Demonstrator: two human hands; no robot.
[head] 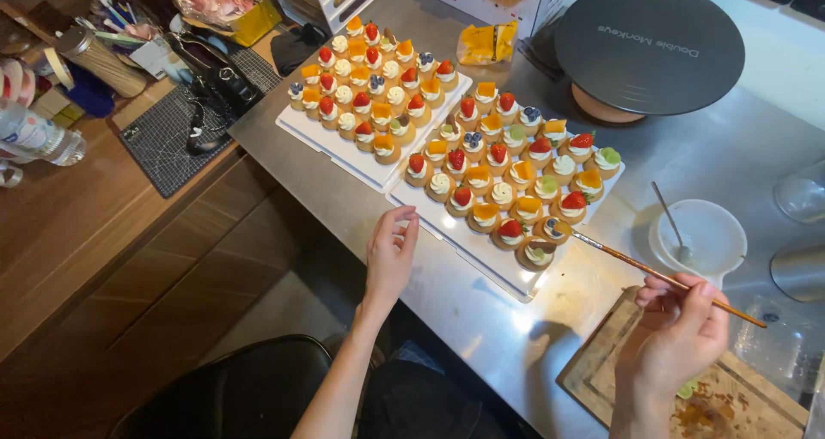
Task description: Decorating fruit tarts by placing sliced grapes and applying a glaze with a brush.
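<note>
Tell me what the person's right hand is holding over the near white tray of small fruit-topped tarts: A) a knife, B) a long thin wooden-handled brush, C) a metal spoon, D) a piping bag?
B: the right hand pinches a long thin wooden-handled brush, its tip reaching the small fruit-topped tarts at the near corner of the white tray.

A thin wooden brush (666,277) slants, tip touching a cream-topped tartlet (554,228).
</note>
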